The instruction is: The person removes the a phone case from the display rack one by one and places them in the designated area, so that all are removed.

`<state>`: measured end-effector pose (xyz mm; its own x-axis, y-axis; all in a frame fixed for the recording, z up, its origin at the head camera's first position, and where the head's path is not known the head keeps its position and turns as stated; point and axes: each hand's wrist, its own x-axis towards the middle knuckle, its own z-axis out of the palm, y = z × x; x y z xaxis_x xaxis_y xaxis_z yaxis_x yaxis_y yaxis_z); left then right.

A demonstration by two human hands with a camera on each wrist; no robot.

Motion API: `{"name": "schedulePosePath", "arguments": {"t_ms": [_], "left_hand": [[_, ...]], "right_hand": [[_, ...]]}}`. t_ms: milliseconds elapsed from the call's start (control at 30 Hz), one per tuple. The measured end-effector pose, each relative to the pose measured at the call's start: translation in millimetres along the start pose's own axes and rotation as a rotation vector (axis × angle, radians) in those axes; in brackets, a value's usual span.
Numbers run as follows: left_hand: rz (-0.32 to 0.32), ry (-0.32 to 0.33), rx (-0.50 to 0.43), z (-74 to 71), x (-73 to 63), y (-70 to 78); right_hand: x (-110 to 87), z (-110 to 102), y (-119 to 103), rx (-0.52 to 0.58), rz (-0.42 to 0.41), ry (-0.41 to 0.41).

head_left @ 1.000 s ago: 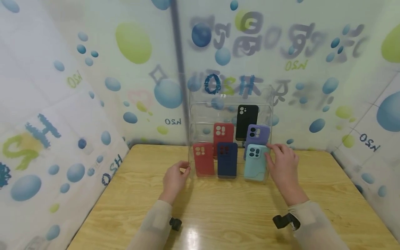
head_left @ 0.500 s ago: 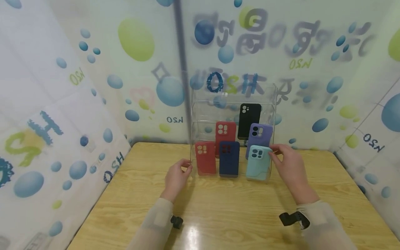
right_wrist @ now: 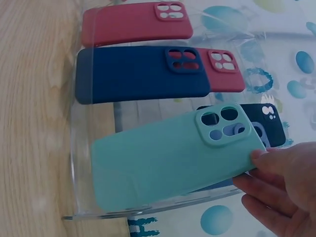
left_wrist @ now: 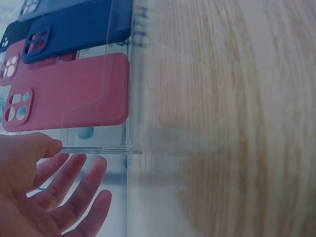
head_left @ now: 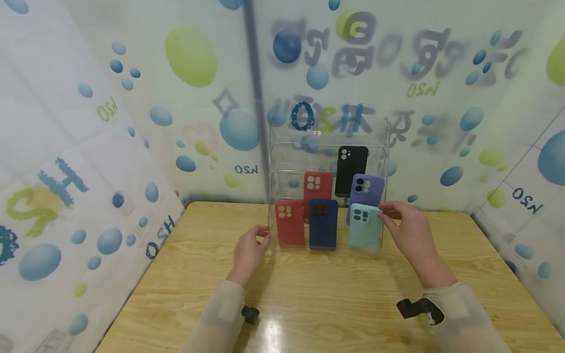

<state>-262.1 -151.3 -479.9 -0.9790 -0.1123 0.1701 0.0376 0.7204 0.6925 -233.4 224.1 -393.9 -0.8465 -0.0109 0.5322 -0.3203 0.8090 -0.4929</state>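
A clear stepped display rack (head_left: pixel 282 159) stands on the table with phone cases in its tiers. The right hand (head_left: pixel 408 230) pinches a turquoise phone case (head_left: pixel 365 229) by its upper right corner, thumb in front. That case sits slightly askew at the right of the front tier, overlapping a purple case (head_left: pixel 368 189) behind it. At the rack's left side, the left hand (head_left: pixel 250 250) grips the clear edge, thumb on top and fingers beyond it in the left wrist view. Nearest that hand is a red case (head_left: pixel 290 225), then a dark blue case (head_left: pixel 323 225).
Another red case (head_left: pixel 318 184) leans behind the front tier, and a black case (head_left: pixel 351 169) is higher up. The wooden table (head_left: pixel 309 299) runs back to a patterned curtain (head_left: pixel 194 113) close behind the rack. More curtain hangs at both sides.
The turquoise case has turned slightly askew in the right hand's pinch. The right wrist and forearm have shifted to the right. The left hand keeps its place at the rack.
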Motion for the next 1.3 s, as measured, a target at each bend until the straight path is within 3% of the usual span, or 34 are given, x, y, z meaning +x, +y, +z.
{"name": "schedulePosePath", "arguments": {"t_ms": [567,800,967,1300], "left_hand": [[0.0,-0.006,-0.018,-2.1,-0.3,-2.6],[-0.011,-0.001,0.008,-6.4,-1.2,-4.4],[0.012,-0.025,0.0,-5.5,0.1,-3.5],[0.018,-0.021,0.027,-0.5,0.8,5.1]], "right_hand": [[1.5,-11.5,-44.6,0.064,-0.068,0.07],[-5.2,6.2,-67.0,0.151,-0.117,0.036],[-18.3,25.1,-82.1,0.232,-0.111,-0.039],[-34.5,66.7,-98.1,0.473,0.185,-0.371]]}}
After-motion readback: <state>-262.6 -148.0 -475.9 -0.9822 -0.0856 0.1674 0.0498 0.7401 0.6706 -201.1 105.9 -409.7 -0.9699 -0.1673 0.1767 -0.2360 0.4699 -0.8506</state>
